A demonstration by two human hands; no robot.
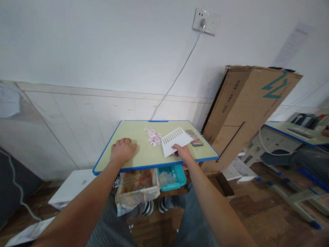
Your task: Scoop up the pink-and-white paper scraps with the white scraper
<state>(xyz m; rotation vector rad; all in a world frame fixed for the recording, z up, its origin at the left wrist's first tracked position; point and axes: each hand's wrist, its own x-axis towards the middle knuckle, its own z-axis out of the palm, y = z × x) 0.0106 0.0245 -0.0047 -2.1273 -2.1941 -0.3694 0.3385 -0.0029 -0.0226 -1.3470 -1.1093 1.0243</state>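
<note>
My right hand (182, 153) grips the near edge of a white card (177, 140), its thumb lying on top. A row of several narrow slots runs along the card's far side, and the table's colour shows through them. The card is tilted over the pale green tabletop (141, 156); whether it touches the surface I cannot tell. My left hand (122, 150) rests palm down on the table's left part, fingers stretched and holding nothing. Between the hands, just left of the card, lies a loose pile of small pinkish-white pieces (154, 138).
A blurred-out item (194, 137) lies right of the card. Under the tabletop sit a lined basket (138, 197) and a turquoise bin (174, 186) with clear bits. A tall cardboard box (244, 103) leans at the right. A cable (177, 79) hangs from the wall socket (203, 21).
</note>
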